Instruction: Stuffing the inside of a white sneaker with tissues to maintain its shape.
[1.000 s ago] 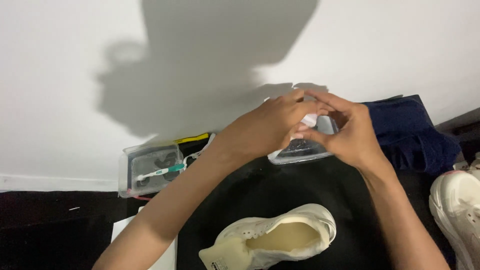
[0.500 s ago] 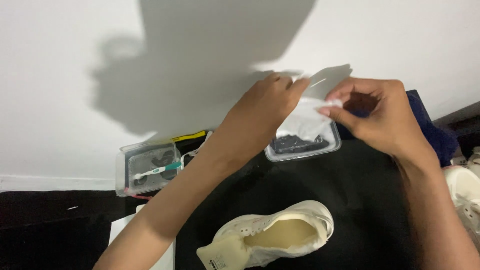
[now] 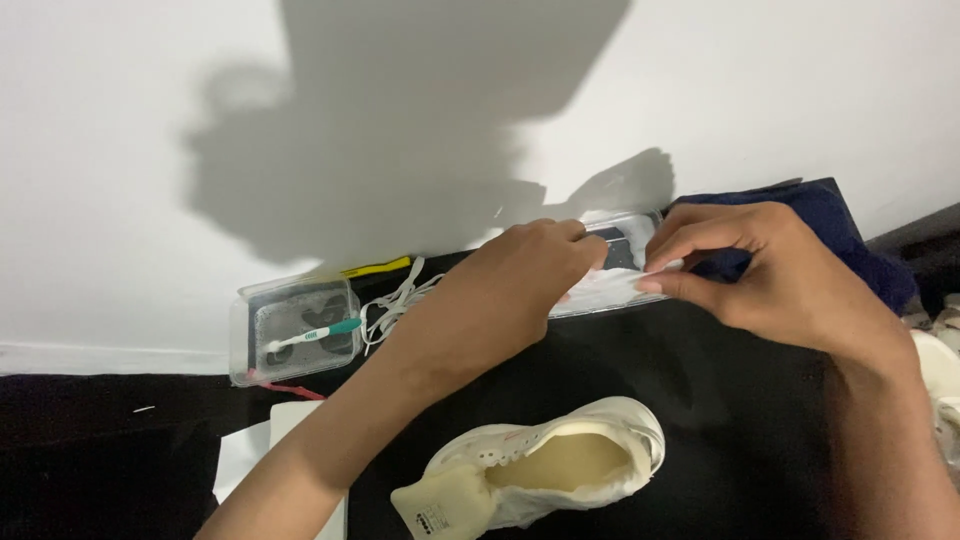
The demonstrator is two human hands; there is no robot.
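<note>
Hands: two, left hand [image 3: 520, 275] and right hand [image 3: 770, 275]. Clear plastic containers: two, one at left [image 3: 290, 325], one under the hands [image 3: 625, 250]. Toothbrush [image 3: 310, 335]: one. Shoes: one whole [image 3: 545, 475], a second [image 3: 940, 385] partly visible at right edge. Bundle of white laces [image 3: 395, 305]: one. Dark blue cloth [image 3: 850, 240]: one.

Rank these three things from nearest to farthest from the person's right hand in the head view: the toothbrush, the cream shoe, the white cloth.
1. White cloth: pinched in the right hand, by the clear tray.
2. Cream shoe: below the hand, toward the left, on the black mat.
3. Toothbrush: far left, in the other clear tray.
</note>
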